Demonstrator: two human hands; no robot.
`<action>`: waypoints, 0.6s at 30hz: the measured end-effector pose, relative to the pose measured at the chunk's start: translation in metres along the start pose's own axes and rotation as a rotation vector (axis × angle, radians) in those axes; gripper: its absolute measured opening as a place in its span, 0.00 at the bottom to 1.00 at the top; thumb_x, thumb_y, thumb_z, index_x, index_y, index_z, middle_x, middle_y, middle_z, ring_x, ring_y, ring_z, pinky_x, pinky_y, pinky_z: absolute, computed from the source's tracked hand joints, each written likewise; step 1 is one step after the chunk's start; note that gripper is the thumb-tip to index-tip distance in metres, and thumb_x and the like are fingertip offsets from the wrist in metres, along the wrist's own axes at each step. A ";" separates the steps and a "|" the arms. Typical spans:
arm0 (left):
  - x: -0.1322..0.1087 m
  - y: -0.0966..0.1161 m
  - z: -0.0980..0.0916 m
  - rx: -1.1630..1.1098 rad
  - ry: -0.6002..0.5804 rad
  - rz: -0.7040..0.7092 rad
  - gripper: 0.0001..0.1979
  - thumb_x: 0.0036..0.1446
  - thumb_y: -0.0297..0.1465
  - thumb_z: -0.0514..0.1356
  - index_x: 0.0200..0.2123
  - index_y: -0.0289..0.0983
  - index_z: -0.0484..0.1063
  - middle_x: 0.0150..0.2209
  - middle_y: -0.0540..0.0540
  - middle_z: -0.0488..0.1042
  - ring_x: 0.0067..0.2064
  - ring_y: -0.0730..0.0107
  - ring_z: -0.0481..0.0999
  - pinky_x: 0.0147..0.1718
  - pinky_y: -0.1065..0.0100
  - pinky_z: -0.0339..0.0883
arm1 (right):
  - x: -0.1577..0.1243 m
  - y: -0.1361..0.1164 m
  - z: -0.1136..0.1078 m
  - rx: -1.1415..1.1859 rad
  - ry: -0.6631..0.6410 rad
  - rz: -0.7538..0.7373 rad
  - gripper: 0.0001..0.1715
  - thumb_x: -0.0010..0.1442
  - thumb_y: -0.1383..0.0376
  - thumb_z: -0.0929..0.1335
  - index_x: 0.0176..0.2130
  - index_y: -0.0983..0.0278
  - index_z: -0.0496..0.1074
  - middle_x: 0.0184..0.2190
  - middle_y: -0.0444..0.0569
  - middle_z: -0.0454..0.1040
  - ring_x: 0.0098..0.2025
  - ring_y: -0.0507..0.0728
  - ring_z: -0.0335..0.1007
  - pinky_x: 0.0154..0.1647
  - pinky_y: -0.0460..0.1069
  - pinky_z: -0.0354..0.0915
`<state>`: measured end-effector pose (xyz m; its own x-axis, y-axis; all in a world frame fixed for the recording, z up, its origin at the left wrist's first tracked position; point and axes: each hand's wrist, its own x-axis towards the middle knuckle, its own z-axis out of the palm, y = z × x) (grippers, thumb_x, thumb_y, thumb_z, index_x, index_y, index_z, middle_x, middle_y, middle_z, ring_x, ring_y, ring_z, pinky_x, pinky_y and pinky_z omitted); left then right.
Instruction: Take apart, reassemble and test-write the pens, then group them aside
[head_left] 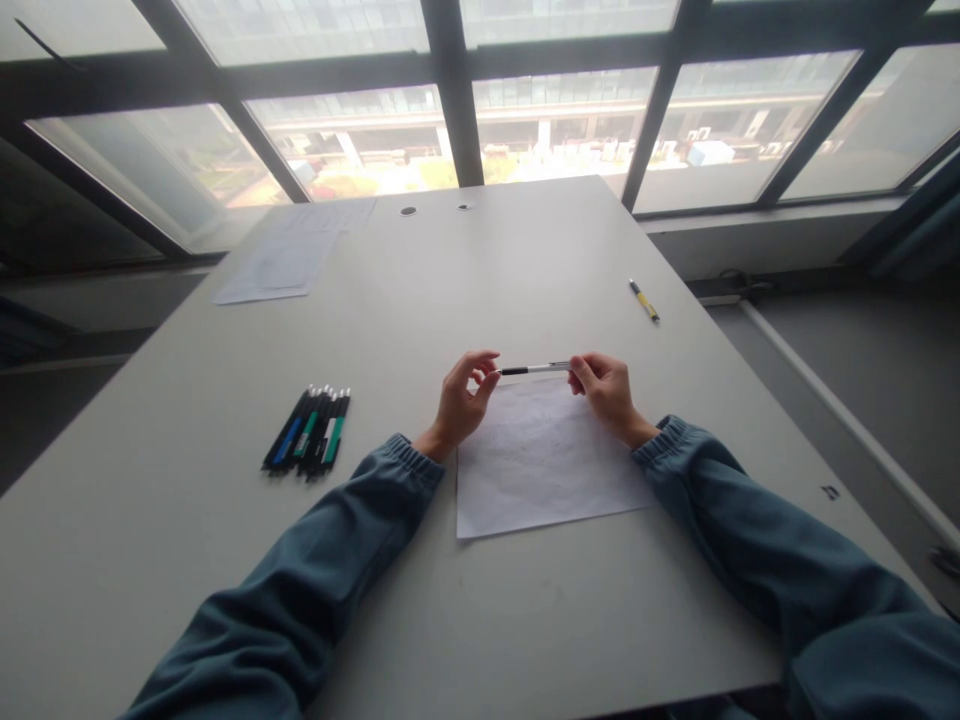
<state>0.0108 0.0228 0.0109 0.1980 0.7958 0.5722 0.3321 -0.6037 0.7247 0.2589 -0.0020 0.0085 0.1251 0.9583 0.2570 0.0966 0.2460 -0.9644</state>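
Note:
A slim pen (534,369) with a black grip and a pale, clipped barrel is held level between my two hands. My right hand (606,388) pinches its clip end between thumb and fingers. At the black tip end is my left hand (463,397), thumb against the tip, index finger raised and the other fingers curled. Below both hands lies a white sheet of paper (547,470), slightly creased, with its top edge under the pen. Whether it bears any marks is too faint to tell.
Several black pens with blue, green and white parts form a bundle (307,435) on the left of the white table (390,620). A yellow and black pen (643,300) lies toward the right edge. More paper sheets (281,260) rest at the far left, before the windows.

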 end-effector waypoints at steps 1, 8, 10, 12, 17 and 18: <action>0.000 0.001 0.000 0.005 -0.001 -0.004 0.11 0.65 0.35 0.60 0.49 0.39 0.72 0.36 0.48 0.76 0.37 0.72 0.75 0.36 0.70 0.69 | 0.000 0.000 0.000 0.006 -0.004 -0.002 0.27 0.62 0.46 0.70 0.24 0.64 0.73 0.19 0.44 0.71 0.21 0.50 0.64 0.24 0.47 0.61; -0.001 0.005 -0.001 0.022 -0.015 -0.060 0.12 0.66 0.36 0.58 0.49 0.38 0.73 0.33 0.49 0.76 0.34 0.72 0.75 0.35 0.70 0.69 | 0.000 0.001 0.000 0.016 -0.028 0.007 0.26 0.61 0.46 0.71 0.26 0.64 0.73 0.21 0.45 0.72 0.22 0.51 0.65 0.24 0.47 0.62; -0.001 0.004 -0.001 0.017 -0.020 -0.069 0.12 0.67 0.37 0.57 0.49 0.39 0.73 0.32 0.49 0.75 0.33 0.72 0.75 0.35 0.71 0.69 | 0.000 0.000 0.001 0.021 -0.036 0.005 0.25 0.61 0.46 0.71 0.28 0.64 0.74 0.21 0.45 0.72 0.23 0.51 0.65 0.24 0.47 0.62; -0.002 0.003 -0.001 0.014 -0.018 -0.077 0.12 0.68 0.37 0.57 0.48 0.39 0.74 0.31 0.50 0.75 0.32 0.72 0.75 0.35 0.71 0.69 | 0.000 0.000 0.001 0.027 -0.044 0.000 0.24 0.61 0.46 0.71 0.28 0.64 0.74 0.21 0.45 0.72 0.23 0.50 0.65 0.24 0.47 0.63; -0.002 0.000 0.000 0.012 -0.009 -0.113 0.13 0.68 0.38 0.56 0.47 0.39 0.75 0.28 0.51 0.73 0.30 0.73 0.73 0.32 0.71 0.67 | -0.001 -0.002 0.002 0.060 -0.056 0.009 0.24 0.59 0.46 0.72 0.30 0.64 0.75 0.22 0.45 0.73 0.22 0.50 0.65 0.24 0.47 0.63; -0.003 -0.001 0.000 0.012 -0.010 -0.123 0.13 0.68 0.38 0.55 0.46 0.38 0.75 0.28 0.51 0.73 0.29 0.73 0.73 0.31 0.71 0.67 | -0.001 -0.003 0.002 0.072 -0.059 0.013 0.24 0.59 0.46 0.72 0.30 0.64 0.75 0.22 0.45 0.73 0.22 0.50 0.65 0.24 0.47 0.63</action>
<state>0.0097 0.0213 0.0090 0.1644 0.8642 0.4756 0.3650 -0.5012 0.7846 0.2563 -0.0031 0.0107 0.0676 0.9677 0.2427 0.0242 0.2416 -0.9701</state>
